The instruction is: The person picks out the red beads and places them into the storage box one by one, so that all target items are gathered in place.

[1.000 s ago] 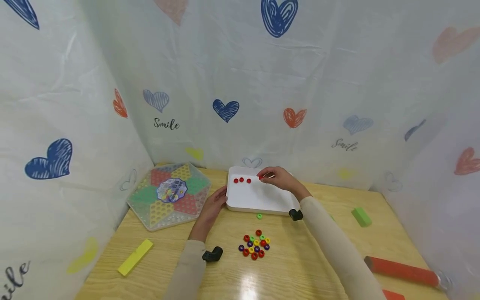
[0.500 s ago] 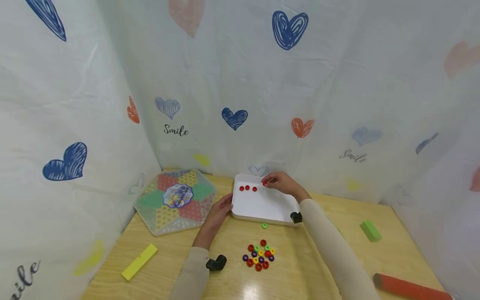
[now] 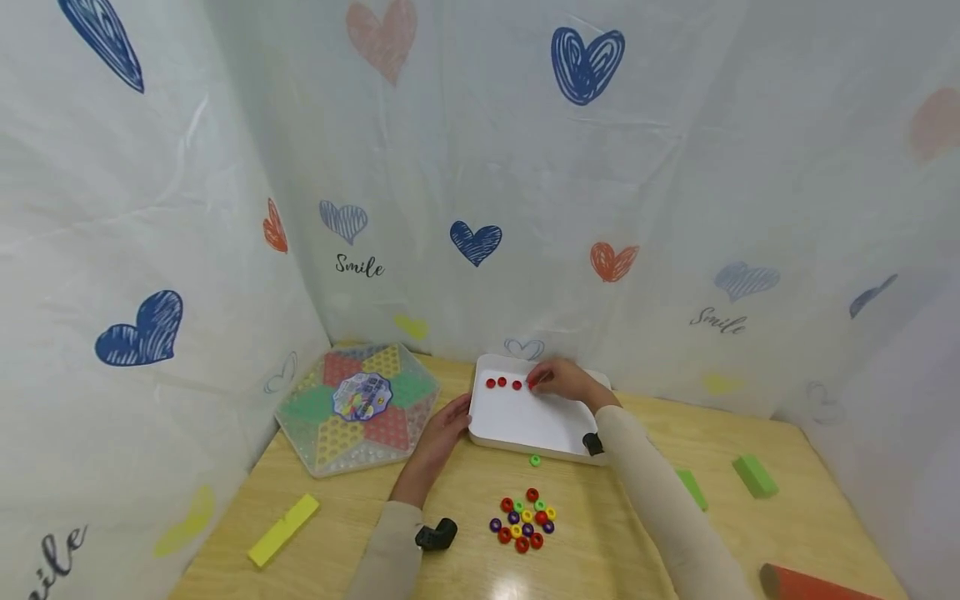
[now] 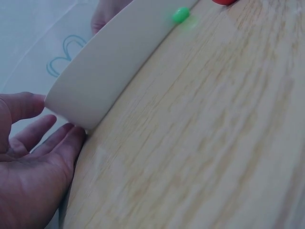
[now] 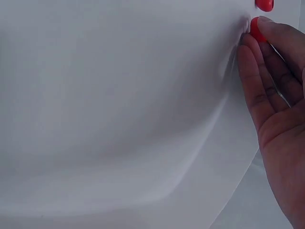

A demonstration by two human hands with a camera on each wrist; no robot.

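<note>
A white tray (image 3: 517, 425) stands at the back of the table, with a row of red beads (image 3: 502, 382) along its far left part. Between thumb and fingertips my right hand (image 3: 562, 382) pinches another red bead (image 5: 258, 29), low over the tray at the right end of that row. In the right wrist view a neighbouring red bead (image 5: 265, 5) sits just beyond the fingertips. My left hand (image 3: 441, 429) holds the tray's left edge. In the left wrist view its thumb is on the rim and its fingers reach the tray's lower edge.
A green bead (image 3: 535, 460) lies in front of the tray. Nearer is a cluster of red, yellow, purple and green beads (image 3: 527, 517). A hexagonal game board (image 3: 360, 408) and yellow block (image 3: 283, 531) are left; green blocks (image 3: 755, 476) and a red cylinder (image 3: 810, 583) are right.
My right hand has lowered the red bead toward the tray, beside the row. The left hand stays at the tray's edge. The head view has shifted, so everything appears lower and farther right.
</note>
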